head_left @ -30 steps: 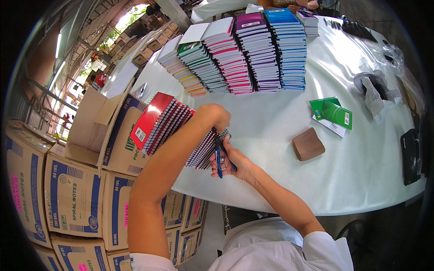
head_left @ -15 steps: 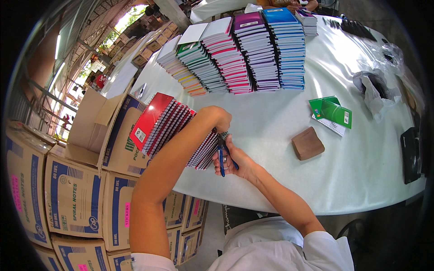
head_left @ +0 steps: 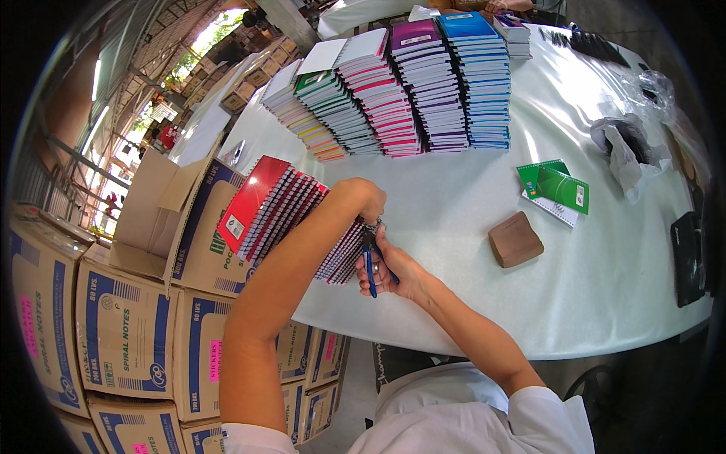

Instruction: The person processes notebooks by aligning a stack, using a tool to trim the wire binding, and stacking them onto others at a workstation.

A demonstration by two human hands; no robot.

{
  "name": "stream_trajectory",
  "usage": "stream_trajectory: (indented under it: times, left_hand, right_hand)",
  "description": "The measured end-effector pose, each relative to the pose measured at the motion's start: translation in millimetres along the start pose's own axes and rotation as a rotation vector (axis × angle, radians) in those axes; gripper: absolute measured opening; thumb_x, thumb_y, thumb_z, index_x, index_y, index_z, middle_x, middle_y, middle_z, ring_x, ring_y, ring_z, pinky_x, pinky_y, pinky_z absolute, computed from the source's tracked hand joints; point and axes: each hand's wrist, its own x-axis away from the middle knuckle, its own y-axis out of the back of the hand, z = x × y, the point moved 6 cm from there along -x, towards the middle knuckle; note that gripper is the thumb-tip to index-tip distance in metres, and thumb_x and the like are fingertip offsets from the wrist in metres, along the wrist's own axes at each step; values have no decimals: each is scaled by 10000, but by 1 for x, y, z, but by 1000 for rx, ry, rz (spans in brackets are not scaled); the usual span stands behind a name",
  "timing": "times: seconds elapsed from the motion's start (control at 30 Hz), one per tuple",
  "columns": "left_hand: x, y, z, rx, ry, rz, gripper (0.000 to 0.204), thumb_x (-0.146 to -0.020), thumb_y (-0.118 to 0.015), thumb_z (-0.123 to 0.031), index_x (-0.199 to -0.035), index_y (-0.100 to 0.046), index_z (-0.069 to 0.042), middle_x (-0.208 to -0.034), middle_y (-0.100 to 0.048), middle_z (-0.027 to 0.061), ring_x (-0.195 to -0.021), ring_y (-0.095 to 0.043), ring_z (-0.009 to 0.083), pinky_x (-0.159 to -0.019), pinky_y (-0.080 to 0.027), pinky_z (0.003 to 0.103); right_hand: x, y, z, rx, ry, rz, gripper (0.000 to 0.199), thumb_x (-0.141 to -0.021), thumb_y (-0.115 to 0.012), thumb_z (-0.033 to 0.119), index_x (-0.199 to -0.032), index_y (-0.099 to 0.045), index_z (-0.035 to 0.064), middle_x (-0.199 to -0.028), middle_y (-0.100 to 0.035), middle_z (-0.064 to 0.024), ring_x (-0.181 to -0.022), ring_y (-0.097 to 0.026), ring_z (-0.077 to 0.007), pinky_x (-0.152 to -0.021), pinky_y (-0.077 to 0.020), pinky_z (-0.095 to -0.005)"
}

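Observation:
My right hand [head_left: 393, 266] is wrapped round a pair of blue-handled pliers [head_left: 369, 261]. The jaws point away from me and reach the spiral bindings just under my left hand [head_left: 366, 200]. That left hand is closed and bent over the near right end of a row of red spiral notebooks [head_left: 280, 203], gripping the end one; its fingertips are mostly hidden. The notebooks are packed side by side with their wire spines up. My left forearm crosses above the row and covers its middle.
Tall notebook stacks [head_left: 423, 98] stand along the table's far side. Right of my hands lie a brown block [head_left: 516, 240] and green notebooks [head_left: 560, 189]. A plastic bag [head_left: 628, 155] and black case [head_left: 688, 259] are farther right. Cardboard boxes [head_left: 128, 329] are piled at left. Another person's hand [head_left: 497, 6] shows across the table.
Both my hands stay at the end of the notebook row, with only a slight shift of the left hand and the pliers. Across the table, the other person's hands have moved a little.

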Motion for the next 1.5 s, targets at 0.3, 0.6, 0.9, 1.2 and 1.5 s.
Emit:
stream_trajectory:
  times: [0.3,0.6,0.9,1.2,1.5]
  left_hand:
    - [1,3,-9,-30,6,21,409,-739,-739,-207,-1138,-686,-130,-1050,-700,92,-918,-669,262,-748,-535,401]
    - [4,5,-11,-10,-8,57,492,-707,-769,-233,-1188,-669,-201,-1155,-676,42,-986,-665,228,-811,-540,366]
    - [3,1,-11,-14,2,54,500,-701,-770,-233,-1190,-668,-202,-1163,-674,27,-984,-666,222,-810,-541,358]
    - [15,10,-22,-63,5,18,465,-688,-763,-227,-1144,-690,-174,-1133,-685,39,-979,-669,228,-792,-548,365]
    - [11,8,-22,-122,-5,-2,414,-699,-728,-267,-1095,-702,-149,-1105,-686,79,-982,-662,260,-802,-540,391]
  right_hand:
    - [2,-4,-4,-75,-7,23,725,-844,-264,793,-698,-455,109,-533,-335,25,-465,-289,-113,-442,-281,-264]
    - [2,6,-7,-7,-3,13,817,-863,-226,759,-841,-569,18,-681,-568,-94,-609,-581,-224,-678,-554,-428]
    - [-7,12,-11,-12,-13,23,823,-876,-220,746,-859,-583,8,-707,-597,-112,-658,-624,-241,-725,-573,-451]
    - [-19,17,-20,-200,-88,369,811,-857,-229,774,-801,-572,41,-659,-566,-76,-577,-581,-213,-601,-543,-365]
    - [-7,13,-11,-57,-13,-17,782,-869,-235,761,-792,-542,46,-603,-499,-57,-521,-494,-183,-532,-480,-341]
